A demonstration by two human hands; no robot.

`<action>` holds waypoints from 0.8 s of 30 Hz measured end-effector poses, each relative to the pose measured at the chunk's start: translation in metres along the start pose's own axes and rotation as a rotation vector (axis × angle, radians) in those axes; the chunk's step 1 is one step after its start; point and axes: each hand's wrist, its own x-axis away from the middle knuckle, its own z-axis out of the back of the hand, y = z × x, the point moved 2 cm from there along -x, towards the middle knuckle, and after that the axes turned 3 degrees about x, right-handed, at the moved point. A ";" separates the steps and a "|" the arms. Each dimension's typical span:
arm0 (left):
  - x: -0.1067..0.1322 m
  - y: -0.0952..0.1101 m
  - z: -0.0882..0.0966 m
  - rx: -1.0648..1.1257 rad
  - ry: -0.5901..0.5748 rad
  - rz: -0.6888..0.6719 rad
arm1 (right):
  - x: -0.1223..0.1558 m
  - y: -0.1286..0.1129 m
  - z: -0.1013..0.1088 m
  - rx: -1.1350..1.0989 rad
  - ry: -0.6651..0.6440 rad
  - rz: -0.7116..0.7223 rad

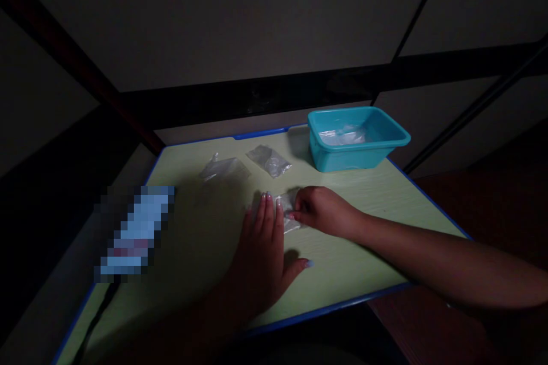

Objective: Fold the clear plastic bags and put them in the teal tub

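My left hand [262, 251] lies flat on the pale green table [351, 262], fingers stretched forward and thumb out to the right, fingertips at the left edge of a small clear plastic bag [289, 218]. My right hand [323, 211] comes in from the right with fingers curled, pinching that bag's right side against the tabletop. Two more clear plastic bags lie farther back: one [269, 159] near the middle and one [222, 169] to its left.
A teal plastic tub [334, 154] with clear plastic inside stands at the table's back right corner. A blurred-out patch [136, 231] covers something at the left. The table has a blue rim; dark floor and dark bars surround it.
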 end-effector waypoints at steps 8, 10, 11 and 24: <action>-0.013 -0.011 0.002 -0.048 -0.133 0.076 | 0.003 0.003 0.001 -0.615 -0.157 -0.125; -0.013 -0.010 0.004 -0.028 -0.147 0.041 | 0.004 -0.001 0.001 -0.738 -0.181 -0.141; -0.013 -0.010 0.004 -0.019 -0.151 0.025 | 0.004 -0.002 0.001 -0.783 -0.183 -0.138; -0.012 -0.007 0.005 0.029 -0.174 0.015 | -0.003 0.013 0.015 -0.726 -0.374 0.177</action>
